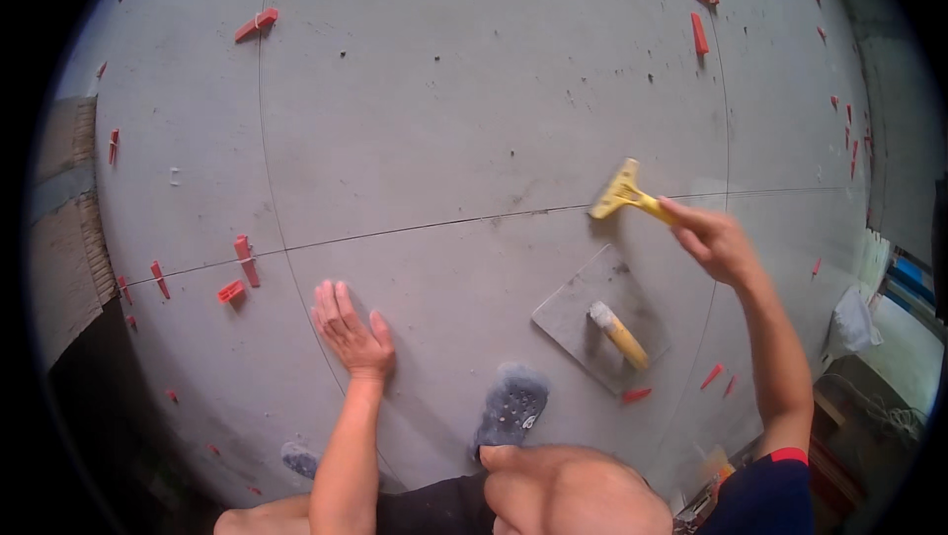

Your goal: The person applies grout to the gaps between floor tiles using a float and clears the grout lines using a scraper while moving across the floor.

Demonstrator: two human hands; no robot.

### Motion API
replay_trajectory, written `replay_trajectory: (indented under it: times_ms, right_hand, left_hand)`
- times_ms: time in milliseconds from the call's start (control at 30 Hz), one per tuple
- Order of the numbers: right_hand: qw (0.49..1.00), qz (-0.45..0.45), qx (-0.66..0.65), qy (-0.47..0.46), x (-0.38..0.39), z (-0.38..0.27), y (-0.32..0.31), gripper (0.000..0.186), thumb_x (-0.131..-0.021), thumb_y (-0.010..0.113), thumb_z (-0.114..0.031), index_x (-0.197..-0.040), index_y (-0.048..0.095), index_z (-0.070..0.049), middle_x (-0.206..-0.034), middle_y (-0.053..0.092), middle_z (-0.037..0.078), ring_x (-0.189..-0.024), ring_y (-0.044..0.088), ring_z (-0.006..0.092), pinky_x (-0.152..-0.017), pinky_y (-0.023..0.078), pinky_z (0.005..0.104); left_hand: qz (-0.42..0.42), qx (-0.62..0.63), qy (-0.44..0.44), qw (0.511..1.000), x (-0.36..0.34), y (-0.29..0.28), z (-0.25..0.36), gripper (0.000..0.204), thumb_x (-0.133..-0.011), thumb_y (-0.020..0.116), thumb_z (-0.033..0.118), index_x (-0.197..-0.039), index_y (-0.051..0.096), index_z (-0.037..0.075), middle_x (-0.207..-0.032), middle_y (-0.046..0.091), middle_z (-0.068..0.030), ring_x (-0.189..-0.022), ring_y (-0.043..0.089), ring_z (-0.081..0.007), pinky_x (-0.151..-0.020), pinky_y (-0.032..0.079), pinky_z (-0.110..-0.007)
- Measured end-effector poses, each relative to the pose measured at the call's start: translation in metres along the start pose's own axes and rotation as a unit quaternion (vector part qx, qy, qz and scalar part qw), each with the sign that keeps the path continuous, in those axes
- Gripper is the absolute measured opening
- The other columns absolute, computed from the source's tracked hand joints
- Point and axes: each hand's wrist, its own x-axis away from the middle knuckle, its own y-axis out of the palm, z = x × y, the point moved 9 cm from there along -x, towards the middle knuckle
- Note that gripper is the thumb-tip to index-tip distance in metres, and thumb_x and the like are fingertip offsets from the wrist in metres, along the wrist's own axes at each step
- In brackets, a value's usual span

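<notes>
My right hand (709,239) grips the yellow handle of a wide-bladed scraper (622,189), whose head rests at a thin joint line between large grey tiles (474,120). My left hand (351,332) lies palm down on a tile left of centre, fingers stretched out, holding nothing. Below the scraper lies a square grey plate (568,323), apparently a float, with a yellow handle (622,337) coated white at one end. Red plastic wedges (247,263) stand along the joints, some in white clips; a loose one (232,291) lies near my left hand.
My foot in a grey clog (509,402) is at the lower middle, beside my bent knee (573,495). A ragged cardboard-like sheet (64,239) borders the tiles at left. At right are a white bag (854,318), cords and boards. More red wedges (699,33) are scattered around.
</notes>
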Motion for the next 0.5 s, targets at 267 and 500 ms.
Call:
replay_trajectory:
  times_ms: [267,500]
  right_hand:
    - [0.993,-0.002,0.020,-0.117,-0.019,-0.038,0.019,0.050,-0.092,0.060,-0.006,-0.139,0.056,-0.024,-0.082,0.061,0.010,-0.070,0.058,0.0225,-0.067,0.048,0.0350]
    - [0.983,0.026,0.123,-0.133,-0.026,-0.062,0.020,0.054,-0.090,0.065,-0.007,-0.138,0.057,-0.028,-0.073,0.054,0.007,-0.060,0.052,0.0212,-0.057,0.045,0.0350]
  left_hand:
    - [0.002,0.012,0.015,1.000,-0.001,-0.003,-0.001,0.071,-0.083,0.053,0.022,-0.147,0.033,0.000,-0.153,0.032,-0.0182,-0.144,0.026,-0.0373,-0.118,0.017,-0.052]
    - [0.010,0.008,0.024,1.000,-0.003,-0.003,-0.001,0.072,-0.083,0.053,0.024,-0.149,0.032,0.004,-0.155,0.030,-0.0159,-0.145,0.026,-0.0370,-0.118,0.019,-0.052]
